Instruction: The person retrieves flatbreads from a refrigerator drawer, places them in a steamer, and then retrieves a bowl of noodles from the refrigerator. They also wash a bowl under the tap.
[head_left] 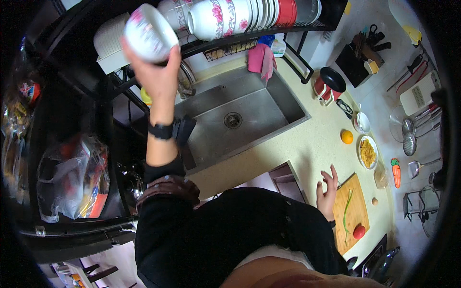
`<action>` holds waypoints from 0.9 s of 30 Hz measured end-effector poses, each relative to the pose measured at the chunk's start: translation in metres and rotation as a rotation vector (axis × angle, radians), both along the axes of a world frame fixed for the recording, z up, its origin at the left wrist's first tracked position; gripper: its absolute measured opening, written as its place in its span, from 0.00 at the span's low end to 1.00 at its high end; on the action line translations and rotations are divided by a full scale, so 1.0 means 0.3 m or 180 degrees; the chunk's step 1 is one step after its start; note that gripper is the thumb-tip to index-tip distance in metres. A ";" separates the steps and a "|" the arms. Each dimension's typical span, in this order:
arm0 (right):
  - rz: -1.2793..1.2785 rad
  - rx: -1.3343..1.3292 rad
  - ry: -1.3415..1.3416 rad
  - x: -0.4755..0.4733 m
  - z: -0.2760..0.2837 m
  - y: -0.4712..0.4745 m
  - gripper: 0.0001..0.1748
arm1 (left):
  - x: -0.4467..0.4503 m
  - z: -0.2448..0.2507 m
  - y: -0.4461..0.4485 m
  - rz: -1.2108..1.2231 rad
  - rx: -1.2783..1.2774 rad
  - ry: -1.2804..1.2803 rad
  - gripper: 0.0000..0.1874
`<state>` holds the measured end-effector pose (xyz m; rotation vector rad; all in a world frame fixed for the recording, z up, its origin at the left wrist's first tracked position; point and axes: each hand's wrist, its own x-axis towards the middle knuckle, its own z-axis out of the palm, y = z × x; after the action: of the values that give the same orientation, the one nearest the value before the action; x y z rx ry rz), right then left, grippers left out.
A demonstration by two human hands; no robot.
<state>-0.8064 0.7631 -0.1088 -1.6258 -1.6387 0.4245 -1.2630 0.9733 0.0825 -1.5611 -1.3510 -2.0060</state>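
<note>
My left hand point(155, 75) is raised at the upper left and grips a white floral bowl point(147, 34), tilted and slightly blurred. The bowl is in front of the dish rack point(245, 37), close to several stacked bowls point(219, 18) lying on their sides. At the right, my right hand point(327, 194) holds nothing, its fingers apart. It hovers by the left edge of a wooden cutting board point(353, 201). On that board lie a green onion point(347, 212) and a red tomato point(359, 232).
Below the rack is a steel sink point(248, 104), with a pink cloth point(261, 61) over its back edge. Along the right counter are a red pot point(327, 86), an orange point(347, 136), a plate of yellow food point(367, 152), an egg point(375, 201) and a knife block point(356, 64).
</note>
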 end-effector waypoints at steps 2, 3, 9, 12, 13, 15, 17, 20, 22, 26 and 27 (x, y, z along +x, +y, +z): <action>0.0207 0.0021 -0.0110 -0.026 0.027 0.071 0.21 | -0.002 -0.075 -0.123 -0.0170 0.0107 -0.0039 0.57; 0.0304 0.0102 -0.0197 -0.044 0.036 0.106 0.21 | 0.009 -0.124 -0.174 -0.0568 0.0189 -0.0233 0.55; 0.1551 -0.1171 0.1650 -0.207 0.043 0.292 0.24 | 0.138 -0.501 -0.371 -0.2814 -0.2155 -0.3804 0.37; 0.2012 -0.2222 0.2303 -0.280 0.013 0.343 0.37 | 0.229 -0.663 -0.367 -0.3563 -0.3006 -0.4003 0.34; 0.2037 -0.2433 0.2211 -0.295 -0.002 0.355 0.42 | 0.253 -0.702 -0.363 -0.3824 -0.3279 -0.3948 0.33; 0.1881 -0.2756 0.2047 -0.303 -0.031 0.355 0.44 | 0.293 -0.763 -0.353 -0.4047 -0.3703 -0.3882 0.34; 0.1818 -0.2860 0.2041 -0.295 -0.058 0.346 0.45 | 0.323 -0.806 -0.348 -0.4301 -0.3955 -0.3696 0.35; 0.1836 -0.2594 0.2414 -0.260 -0.080 0.311 0.33 | 0.376 -0.850 -0.336 -0.4706 -0.4210 -0.3285 0.38; 0.1536 -0.2383 0.2345 -0.213 -0.081 0.268 0.27 | 0.423 -0.867 -0.320 -0.5004 -0.4381 -0.2966 0.38; 0.0991 -0.1829 0.2353 -0.102 -0.080 0.158 0.29 | 0.557 -0.873 -0.273 -0.5272 -0.4900 -0.2767 0.39; 0.0838 -0.1571 0.2317 -0.072 -0.081 0.128 0.30 | 0.606 -0.872 -0.262 -0.5558 -0.4935 -0.2649 0.39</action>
<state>-0.8279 0.8014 -0.1332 -1.3269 -1.2214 1.4583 -1.0811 0.8948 -0.1791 -3.8810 -2.7540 -2.3482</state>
